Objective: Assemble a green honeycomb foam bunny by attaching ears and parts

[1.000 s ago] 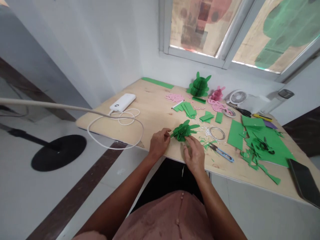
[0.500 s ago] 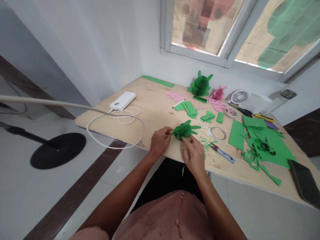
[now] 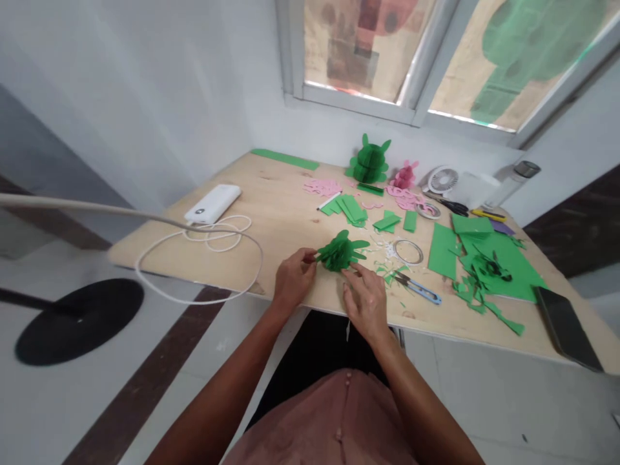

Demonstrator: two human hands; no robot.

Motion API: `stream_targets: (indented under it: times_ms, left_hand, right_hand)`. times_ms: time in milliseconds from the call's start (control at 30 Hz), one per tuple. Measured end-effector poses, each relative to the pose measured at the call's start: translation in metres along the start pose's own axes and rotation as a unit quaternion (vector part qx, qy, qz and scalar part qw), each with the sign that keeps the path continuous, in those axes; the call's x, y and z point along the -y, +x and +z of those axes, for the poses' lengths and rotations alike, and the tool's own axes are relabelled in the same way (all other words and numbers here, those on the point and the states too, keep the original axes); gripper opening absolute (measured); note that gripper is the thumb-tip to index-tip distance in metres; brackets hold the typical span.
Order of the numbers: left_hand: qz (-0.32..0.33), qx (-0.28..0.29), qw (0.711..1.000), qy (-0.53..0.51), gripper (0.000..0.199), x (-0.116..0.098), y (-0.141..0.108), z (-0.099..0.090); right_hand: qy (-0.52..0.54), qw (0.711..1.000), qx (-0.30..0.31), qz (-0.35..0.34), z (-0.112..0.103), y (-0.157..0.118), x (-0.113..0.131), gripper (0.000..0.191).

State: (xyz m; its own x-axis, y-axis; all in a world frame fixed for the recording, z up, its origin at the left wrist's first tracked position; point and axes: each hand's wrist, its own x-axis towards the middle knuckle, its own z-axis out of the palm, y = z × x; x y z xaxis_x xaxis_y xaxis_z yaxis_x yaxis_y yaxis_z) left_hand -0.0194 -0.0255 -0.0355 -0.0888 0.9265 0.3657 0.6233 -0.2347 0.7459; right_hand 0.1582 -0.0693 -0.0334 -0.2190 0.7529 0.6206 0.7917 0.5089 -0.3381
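A small green layered paper figure (image 3: 338, 252) with long petal-like ends rests near the front edge of the wooden table. My left hand (image 3: 294, 278) pinches its left tip between thumb and fingers. At its lower right edge, my right hand (image 3: 368, 298) has its fingertips closed on the paper, the other fingers bent. Blue-handled thread snips (image 3: 419, 288) lie to the right of my right hand, beside green paper scraps (image 3: 387, 272) and a roll of clear tape (image 3: 407, 252).
A white power bank (image 3: 213, 204) with a looping cable lies at the left. Behind stand a finished-looking green paper figure (image 3: 369, 161) and a pink one (image 3: 404, 175). Green sheets (image 3: 523, 271), a dark phone (image 3: 568, 328), a small fan (image 3: 442, 180) and a bottle (image 3: 513, 184) occupy the right.
The view has swung a little to the right, so everything sits further left. Both hands stay at the green paper figure, with the right fingers slightly lower along its edge.
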Motion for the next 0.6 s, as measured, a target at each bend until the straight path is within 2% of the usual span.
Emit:
stream_targets:
  times_ms: [167, 300, 400, 467, 600]
  left_hand:
    - [-0.003, -0.002, 1.0, 0.002, 0.024, 0.002, -0.003, -0.003]
    - [-0.009, -0.015, 1.0, 0.004, 0.024, 0.004, -0.006, -0.005]
    - [-0.02, -0.051, 0.998, 0.012, 0.023, 0.004, -0.013, -0.007]
    - [-0.027, -0.086, 0.996, 0.01, 0.024, 0.001, -0.019, -0.009]
    - [0.005, -0.154, 0.987, 0.034, 0.02, -0.015, -0.037, -0.011]
  right_hand:
    - [0.042, 0.998, -0.056, 0.003, -0.021, -0.013, -0.002, 0.027]
    - [-0.009, 0.995, -0.076, 0.066, -0.052, -0.023, -0.036, 0.027]
    - [-0.065, 0.988, -0.069, 0.124, -0.076, -0.022, -0.074, 0.023]
    - [-0.104, 0.983, -0.041, 0.145, -0.087, -0.019, -0.096, 0.023]
    - [-0.163, 0.977, 0.04, 0.131, -0.093, -0.004, -0.124, 0.02]
